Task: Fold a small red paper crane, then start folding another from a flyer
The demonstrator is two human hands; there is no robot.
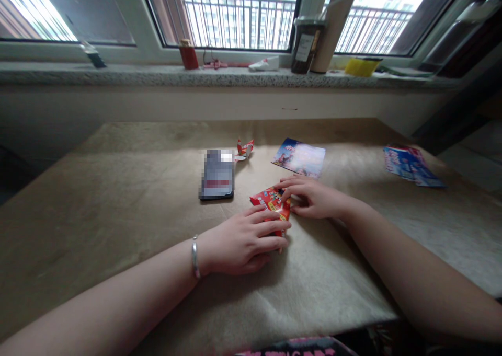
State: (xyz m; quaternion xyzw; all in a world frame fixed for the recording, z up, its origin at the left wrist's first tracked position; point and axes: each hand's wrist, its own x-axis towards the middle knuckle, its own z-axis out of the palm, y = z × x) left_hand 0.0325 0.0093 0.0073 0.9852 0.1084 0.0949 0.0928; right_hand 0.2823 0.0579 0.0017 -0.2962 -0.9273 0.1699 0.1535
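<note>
A red printed sheet of paper [270, 198], folded to a small angular shape, lies on the table between my hands. My left hand [247, 238], with a silver bracelet at the wrist, rests over its lower part with the fingers stretched out flat. From the right, my right hand [314, 196] touches its upper right edge, fingers slightly bent and the thumb apart. Part of the sheet is hidden under the fingers. Beyond it stands a small folded red and white paper figure [245, 149]. Left of that figure is a dark phone [217, 175] with a blurred screen.
A blue and pink printed sheet [300, 157] lies beyond my right hand. More blue printed sheets [411, 166] overlap at the far right of the brown-covered table [117, 188]. The windowsill [137, 77] holds a red container [189, 54], a dark jar [306, 45] and a yellow object [361, 67].
</note>
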